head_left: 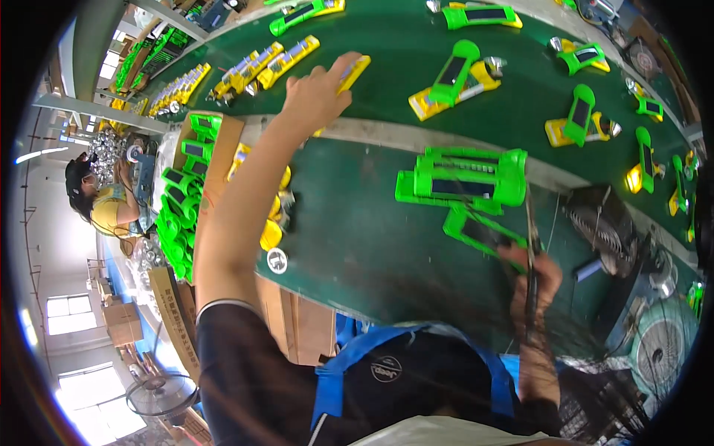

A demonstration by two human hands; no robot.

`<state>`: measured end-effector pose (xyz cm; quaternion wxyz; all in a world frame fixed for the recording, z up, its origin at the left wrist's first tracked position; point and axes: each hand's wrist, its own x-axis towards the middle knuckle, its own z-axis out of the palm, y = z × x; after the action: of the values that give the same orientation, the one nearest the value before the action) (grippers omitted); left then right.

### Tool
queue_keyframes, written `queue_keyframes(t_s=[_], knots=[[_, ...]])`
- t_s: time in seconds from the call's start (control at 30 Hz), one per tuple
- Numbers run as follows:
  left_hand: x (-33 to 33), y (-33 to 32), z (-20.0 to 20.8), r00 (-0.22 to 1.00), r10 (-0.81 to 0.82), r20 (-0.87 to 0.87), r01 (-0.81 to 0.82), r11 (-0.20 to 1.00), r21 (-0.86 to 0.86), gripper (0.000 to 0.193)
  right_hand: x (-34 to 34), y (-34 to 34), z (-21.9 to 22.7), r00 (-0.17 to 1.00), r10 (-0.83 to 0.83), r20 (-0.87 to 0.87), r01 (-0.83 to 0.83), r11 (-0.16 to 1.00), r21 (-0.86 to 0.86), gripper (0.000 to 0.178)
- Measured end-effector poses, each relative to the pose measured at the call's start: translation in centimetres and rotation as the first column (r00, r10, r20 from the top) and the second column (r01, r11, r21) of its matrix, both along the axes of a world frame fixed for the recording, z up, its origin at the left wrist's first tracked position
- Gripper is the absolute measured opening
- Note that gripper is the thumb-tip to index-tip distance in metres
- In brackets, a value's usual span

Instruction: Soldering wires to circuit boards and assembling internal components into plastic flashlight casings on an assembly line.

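One grn table (349,238) by belt (383,97), windows (72,315) L; L grip (316,97) pinching yel. pc. (358,72); R grip (541,276) blurred, can't tell.

Bare L arm (256,178) stretched fwd, nearly straight, bare L hand (318,93) w/ fingers bent; bare R hand (539,275) lower, nearer torso (416,386), fingers curled, slightly blurred.

Before us lies the counter (349,223), and beyond it the belt (375,105). On the counter's right half we see a stack (465,178) of frames, with a loose frame (460,229) nearer us at our right grip (541,275), perhaps touching; blur hides it. A carton (225,141) of covers (177,197) stands left, a fan (599,219) right. Strips (288,61) lie on the belt, either side of our left grip (316,97).
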<state>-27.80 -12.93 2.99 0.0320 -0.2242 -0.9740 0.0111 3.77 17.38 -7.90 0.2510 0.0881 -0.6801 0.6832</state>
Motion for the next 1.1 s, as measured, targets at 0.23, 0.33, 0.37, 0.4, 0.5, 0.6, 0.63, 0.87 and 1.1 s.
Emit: queue_keyframes(t_s=[0.23,0.33,0.37,0.4,0.5,0.6,0.63,0.87,1.1], knots=[[22.9,-3.9,1.1,0.779,-0.248,0.575,-0.068,0.879,0.471,0.054,-1.0,1.0,3.3,0.994,-0.001,-0.108,0.037,0.943,0.331,0.043],[26.2,-0.9,-0.2,0.451,-0.397,0.799,-0.446,0.676,0.587,0.069,1.4,2.1,6.5,0.973,-0.145,-0.178,0.209,0.878,0.430,0.044],[26.8,0.7,-0.9,0.417,-0.442,0.794,-0.490,0.626,0.606,0.073,2.6,3.0,7.2,0.963,-0.174,-0.205,0.255,0.830,0.495,0.043],[27.0,2.3,-1.3,0.366,-0.467,0.805,-0.567,0.574,0.591,0.075,3.5,4.1,7.5,0.947,-0.181,-0.265,0.302,0.779,0.550,0.039],[27.7,5.7,-1.8,0.298,-0.532,0.793,-0.693,0.451,0.563,0.075,7.6,5.9,10.4,0.950,-0.225,-0.214,0.311,0.688,0.656,0.034],[27.4,6.8,-1.7,0.234,-0.480,0.846,-0.709,0.511,0.486,0.058,11.5,7.2,10.6,0.943,-0.239,-0.234,0.332,0.740,0.585,0.028],[27.5,7.5,-1.3,0.217,-0.486,0.847,-0.702,0.525,0.481,0.058,12.2,7.2,10.0,0.949,-0.231,-0.215,0.310,0.803,0.509,0.027],[27.4,11.3,-2.8,0.960,-0.258,0.113,0.161,0.831,0.532,0.027,10.7,4.5,2.2,0.948,-0.084,0.306,0.221,0.867,-0.446,0.022],[27.7,13.8,-4.6,0.921,-0.333,0.205,0.002,0.527,0.850,0.023,8.6,5.1,3.2,0.941,-0.050,0.334,0.160,0.936,-0.312,0.020]])
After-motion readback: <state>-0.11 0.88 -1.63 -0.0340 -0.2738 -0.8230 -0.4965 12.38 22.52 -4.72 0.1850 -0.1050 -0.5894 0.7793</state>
